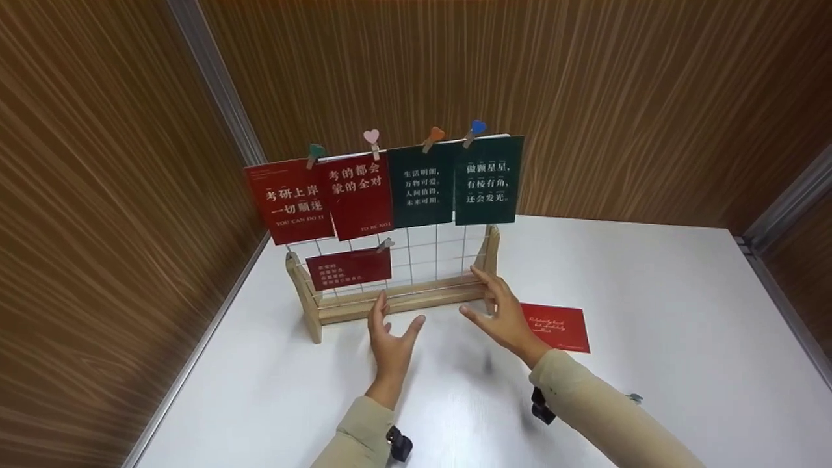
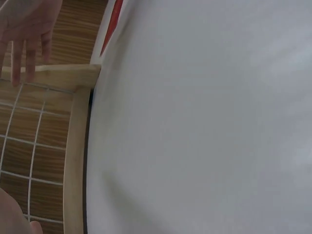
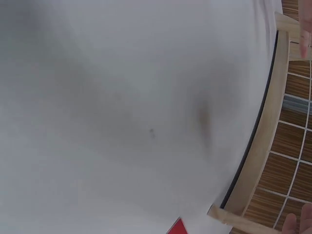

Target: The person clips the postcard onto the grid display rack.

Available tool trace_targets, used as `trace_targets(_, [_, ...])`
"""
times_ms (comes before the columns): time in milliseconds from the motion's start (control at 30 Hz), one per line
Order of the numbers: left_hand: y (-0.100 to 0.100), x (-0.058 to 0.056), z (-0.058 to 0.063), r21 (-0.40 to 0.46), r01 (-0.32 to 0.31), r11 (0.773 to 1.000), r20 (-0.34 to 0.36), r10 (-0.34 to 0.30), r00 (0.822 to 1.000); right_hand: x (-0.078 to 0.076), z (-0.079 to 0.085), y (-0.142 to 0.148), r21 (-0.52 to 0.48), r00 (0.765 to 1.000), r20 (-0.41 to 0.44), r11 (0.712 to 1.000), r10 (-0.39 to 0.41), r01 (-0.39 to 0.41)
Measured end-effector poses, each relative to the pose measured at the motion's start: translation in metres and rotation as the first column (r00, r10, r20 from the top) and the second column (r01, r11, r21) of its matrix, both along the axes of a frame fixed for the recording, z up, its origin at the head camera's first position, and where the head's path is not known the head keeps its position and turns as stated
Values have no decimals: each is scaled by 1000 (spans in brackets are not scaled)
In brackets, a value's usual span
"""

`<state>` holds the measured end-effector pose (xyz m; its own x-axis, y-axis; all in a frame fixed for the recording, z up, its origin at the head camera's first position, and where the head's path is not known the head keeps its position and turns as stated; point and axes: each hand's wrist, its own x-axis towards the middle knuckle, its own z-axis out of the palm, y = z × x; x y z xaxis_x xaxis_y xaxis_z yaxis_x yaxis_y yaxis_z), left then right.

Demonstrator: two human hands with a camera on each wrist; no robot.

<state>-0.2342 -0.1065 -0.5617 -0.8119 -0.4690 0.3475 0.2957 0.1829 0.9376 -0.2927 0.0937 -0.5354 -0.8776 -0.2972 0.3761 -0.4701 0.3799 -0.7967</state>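
A wire grid rack (image 1: 422, 257) with a wooden base (image 1: 403, 300) stands on the white table. Two red cards (image 1: 292, 201) and two green cards (image 1: 489, 185) hang along its top under small heart clips. Lower on the grid, at the left, a small dark red card (image 1: 349, 268) hangs from a grey clip (image 1: 386, 245). My left hand (image 1: 392, 344) hovers before the base, thumb and fingers spread, holding nothing. With thumb apart from fingers, my right hand (image 1: 504, 315) is near the rack's right end; whether it touches the wood I cannot tell.
A red card (image 1: 559, 327) lies flat on the table beside my right wrist. A small green clip (image 1: 635, 398) lies farther right, partly behind the sleeve. Wood-grain panels (image 1: 520, 78) rise behind and at the left, with metal edging.
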Motion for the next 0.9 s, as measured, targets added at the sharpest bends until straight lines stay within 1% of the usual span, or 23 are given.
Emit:
trace_targets(133, [13, -1, -4, -19, 41, 999, 17, -41, 999, 0, -2, 9, 33, 1000, -19, 999, -16, 17])
trace_targets(267, [25, -3, -5, -23, 75, 997, 29, -74, 997, 2, -3, 20, 64, 999, 16, 997, -38, 37])
trace_targets(433, [40, -4, -6, -34, 109, 993, 37, -108, 994, 3, -5, 36, 97, 998, 37, 994, -46, 43])
trace_targets(600, [51, -6, -10, -58, 129, 990, 48, -126, 991, 6, -5, 52, 133, 995, 75, 989, -71, 61])
trace_targets(733, [59, -8, -11, -97, 144, 985, 36, -142, 989, 9, -5, 66, 153, 989, 111, 985, -96, 78])
trace_targets(867, [68, -9, -12, -118, 149, 982, 35, -146, 989, 11, -7, 77, 167, 988, 111, 982, -105, 86])
trace_targets(900, [70, -9, -12, -118, 152, 981, 44, -148, 988, 11, -8, 80, 171, 988, 106, 981, -110, 91])
